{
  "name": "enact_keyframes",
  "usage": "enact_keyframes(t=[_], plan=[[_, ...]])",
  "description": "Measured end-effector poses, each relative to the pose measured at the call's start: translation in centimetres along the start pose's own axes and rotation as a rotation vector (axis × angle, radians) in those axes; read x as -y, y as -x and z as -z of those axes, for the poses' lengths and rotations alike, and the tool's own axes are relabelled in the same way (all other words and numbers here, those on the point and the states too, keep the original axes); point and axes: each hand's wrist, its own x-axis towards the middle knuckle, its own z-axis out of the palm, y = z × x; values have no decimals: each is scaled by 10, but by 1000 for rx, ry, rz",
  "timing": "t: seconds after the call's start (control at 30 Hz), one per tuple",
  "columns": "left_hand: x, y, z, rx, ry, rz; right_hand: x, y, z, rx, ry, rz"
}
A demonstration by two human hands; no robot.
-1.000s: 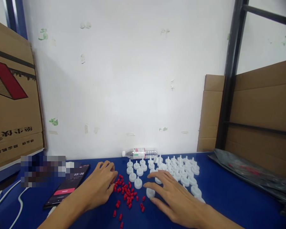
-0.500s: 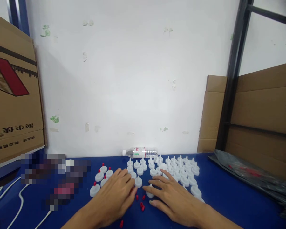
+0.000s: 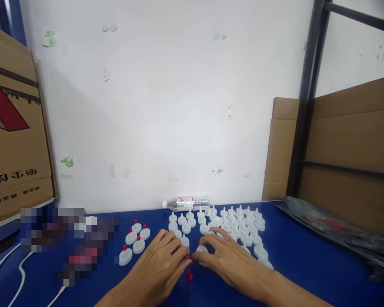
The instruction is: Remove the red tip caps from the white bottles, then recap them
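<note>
My left hand (image 3: 166, 262) is closed in a pinch, with a small red tip cap (image 3: 187, 257) at its thumb and forefinger. Opposite it, my right hand (image 3: 222, 258) curls its thumb and fingers round a white nozzle cap (image 3: 202, 249), partly hidden by the fingers. Below the fingertips, loose red tip caps (image 3: 190, 277) lie on the blue table. To the left stand several white nozzle caps with red tips (image 3: 138, 246). Behind and beside my right hand are many bare white nozzle caps (image 3: 240, 224), spouts mostly upward.
A clear plastic bottle (image 3: 187, 204) lies along the wall at the back of the blue table (image 3: 294, 256). Cardboard (image 3: 16, 128) stands at the left, with white cables (image 3: 24, 273) below it. Dark plastic bags (image 3: 336, 230) lie at the right.
My right hand's spread fingers have closed round the white nozzle cap. My left hand has moved slightly right, bringing a red tip cap near it. The view has shifted a little.
</note>
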Motion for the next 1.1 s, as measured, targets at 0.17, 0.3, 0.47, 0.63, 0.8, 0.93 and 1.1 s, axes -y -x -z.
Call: enact_keyframes(t=[0.17, 0.3, 0.47, 0.63, 0.8, 0.93, 1.1], plan=[[0, -2, 2, -78, -7, -10, 3, 0, 0, -64, 33, 56], [2, -2, 1, -120, -30, -40, 7, 0, 2, -81, 48, 74], [3, -2, 1, -147, -41, -71, 9, 0, 2, -91, 55, 63], [0, -3, -3, -136, -63, -108, 8, 2, -3, -120, 77, 118], [-3, -3, -7, -161, -52, -121, 7, 3, -7, -177, 116, 142], [-4, -3, -6, -183, -8, -69, 10, 2, -4, -261, 138, 153], [-4, -4, -7, -228, 9, -90, 14, 1, 2, -368, -67, 81]])
